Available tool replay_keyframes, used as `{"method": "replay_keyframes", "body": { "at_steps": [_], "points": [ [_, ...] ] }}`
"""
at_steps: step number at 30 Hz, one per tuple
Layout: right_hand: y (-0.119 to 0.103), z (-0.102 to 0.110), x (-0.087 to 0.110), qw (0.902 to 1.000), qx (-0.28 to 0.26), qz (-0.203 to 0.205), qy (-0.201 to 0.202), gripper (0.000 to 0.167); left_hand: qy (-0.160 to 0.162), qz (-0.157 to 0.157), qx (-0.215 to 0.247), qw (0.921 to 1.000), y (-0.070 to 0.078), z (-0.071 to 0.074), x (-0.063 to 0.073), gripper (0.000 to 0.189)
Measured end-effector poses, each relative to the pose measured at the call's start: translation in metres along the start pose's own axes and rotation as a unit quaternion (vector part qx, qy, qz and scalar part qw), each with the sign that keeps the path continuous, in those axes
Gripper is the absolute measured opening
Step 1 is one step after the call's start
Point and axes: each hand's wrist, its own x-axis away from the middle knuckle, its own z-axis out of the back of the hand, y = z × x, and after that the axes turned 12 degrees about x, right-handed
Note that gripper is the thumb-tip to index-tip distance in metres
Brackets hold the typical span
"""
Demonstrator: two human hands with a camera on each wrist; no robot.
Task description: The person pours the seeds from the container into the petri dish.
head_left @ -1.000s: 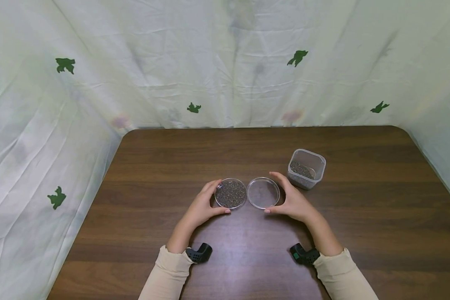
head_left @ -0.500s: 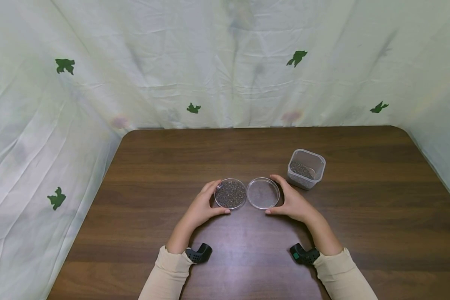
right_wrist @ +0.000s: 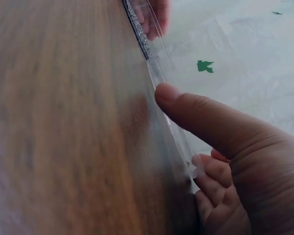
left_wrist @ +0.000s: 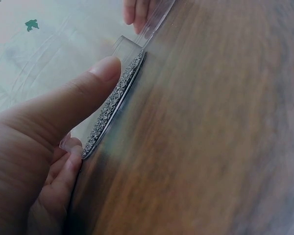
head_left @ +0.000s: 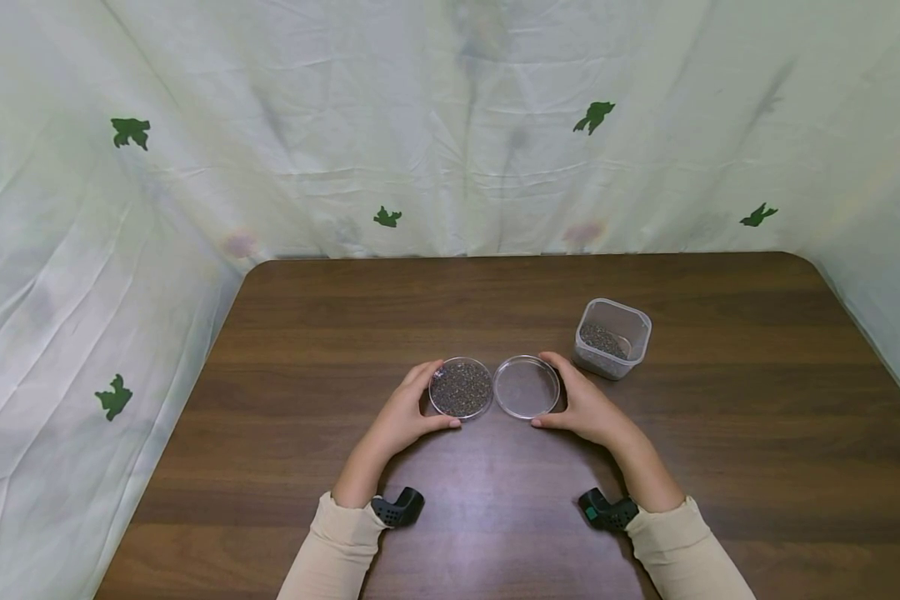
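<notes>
A round petri dish (head_left: 461,388) full of dark grey grains lies on the table, its clear wall rising above the grains in the left wrist view. My left hand (head_left: 401,417) grips it from the left, thumb at the near rim and fingers round the far side. Right beside it, rim to rim, is a second shallow clear petri dish (head_left: 526,387) with no grains in it. My right hand (head_left: 594,408) holds this one from the right, the thumb (right_wrist: 186,105) on its near wall and the fingers round the far side.
A square clear plastic tub (head_left: 613,337) with more dark grains stands just behind my right hand. The brown wooden table (head_left: 330,325) ends at a pale curtain (head_left: 450,125) with green leaf shapes.
The right hand's fingers have drawn in a little against the clear dish's far rim. My left hand and both dishes stay in place.
</notes>
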Motion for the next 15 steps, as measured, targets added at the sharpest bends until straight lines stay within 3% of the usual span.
{"method": "replay_keyframes", "body": {
  "at_steps": [15],
  "points": [
    [-0.0017,0.0012,0.0005,0.9991,-0.030,0.013,0.025,0.094,0.001,0.001,-0.005,1.0000,0.0001,-0.0004,-0.0001,0.093]
  ]
}}
